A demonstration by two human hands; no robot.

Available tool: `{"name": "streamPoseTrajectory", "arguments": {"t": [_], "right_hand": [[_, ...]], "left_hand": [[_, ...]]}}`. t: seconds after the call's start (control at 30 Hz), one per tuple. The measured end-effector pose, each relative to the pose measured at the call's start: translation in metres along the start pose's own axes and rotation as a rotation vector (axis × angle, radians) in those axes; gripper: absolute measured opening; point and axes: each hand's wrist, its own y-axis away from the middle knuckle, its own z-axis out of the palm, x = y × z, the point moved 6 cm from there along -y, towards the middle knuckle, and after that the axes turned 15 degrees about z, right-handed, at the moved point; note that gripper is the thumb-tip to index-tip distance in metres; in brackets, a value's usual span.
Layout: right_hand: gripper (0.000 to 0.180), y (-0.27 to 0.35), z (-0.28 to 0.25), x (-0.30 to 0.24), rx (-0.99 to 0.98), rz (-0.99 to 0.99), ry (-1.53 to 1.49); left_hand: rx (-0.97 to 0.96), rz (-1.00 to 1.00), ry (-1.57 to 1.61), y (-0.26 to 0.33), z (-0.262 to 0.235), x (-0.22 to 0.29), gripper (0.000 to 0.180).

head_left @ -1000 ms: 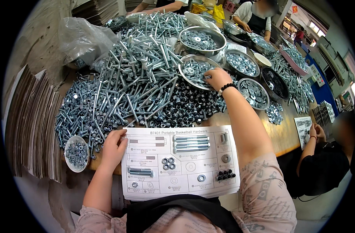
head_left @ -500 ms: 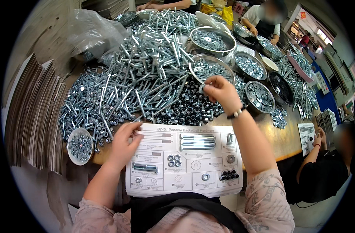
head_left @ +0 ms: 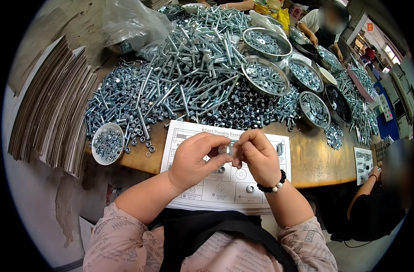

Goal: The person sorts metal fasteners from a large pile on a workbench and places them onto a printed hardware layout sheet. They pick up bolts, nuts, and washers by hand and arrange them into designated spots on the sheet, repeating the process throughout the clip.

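Observation:
My left hand (head_left: 195,158) and my right hand (head_left: 260,158) meet above a printed parts sheet (head_left: 209,197). Between the left thumb and forefinger is a round, flat washer (head_left: 224,149), seen nearly face-on. The right fingers are pinched against it, with a bit of silver metal at their tips that looks like washers; how many is hidden. On the sheet below, a nut (head_left: 221,169) shows under the hands and a flanged washer-like ring (head_left: 251,188) lies in a lower box. My hands cover most of the sheet's middle.
Beyond the sheet rises a big heap of bolts (head_left: 189,59), with black-capped nuts (head_left: 229,109) at its front. Metal bowls of washers (head_left: 266,77) stand to the right. A white bowl of nuts (head_left: 108,144) and stacked cardboard (head_left: 53,104) are left. A co-worker's hand (head_left: 375,171) is at right.
My right hand has come back from beside the washer bowl to above the sheet. My left hand has moved right to meet it, and a washer now shows between them. The view has shifted.

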Motion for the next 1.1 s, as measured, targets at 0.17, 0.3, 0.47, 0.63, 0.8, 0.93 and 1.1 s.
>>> {"name": "streamPoseTrajectory", "arguments": {"t": [0.17, 0.3, 0.47, 0.63, 0.8, 0.93, 1.1], "right_hand": [[0.014, 0.015, 0.015, 0.002, -0.02, -0.001, -0.026], [0.014, 0.025, 0.021, 0.004, -0.016, -0.023, 0.016], [0.012, 0.024, 0.025, 0.006, 0.026, 0.09, 0.381], [0.014, -0.012, -0.017, -0.079, 0.472, -0.415, 0.855], [0.034, -0.017, -0.114, -0.163, 0.948, -0.399, 1.049], [0.032, 0.015, -0.144, -0.112, 0.852, -0.248, 0.934], [0.024, 0.112, -0.165, 0.01, 0.791, 0.092, 0.674]], "left_hand": [[0.102, -0.053, 0.148, 0.016, -0.001, 0.007, 0.034], [0.086, -0.088, 0.188, 0.024, 0.0, 0.014, 0.039], [-0.055, -0.124, 0.112, 0.033, 0.006, 0.013, 0.042], [-0.092, -0.274, -0.005, 0.041, -0.015, -0.024, 0.037], [-0.119, -0.351, -0.322, 0.048, -0.041, -0.084, 0.035], [-0.294, -0.508, -0.608, 0.069, -0.064, -0.116, 0.032], [-0.44, -0.517, -0.542, 0.082, -0.06, -0.148, 0.036]]}}
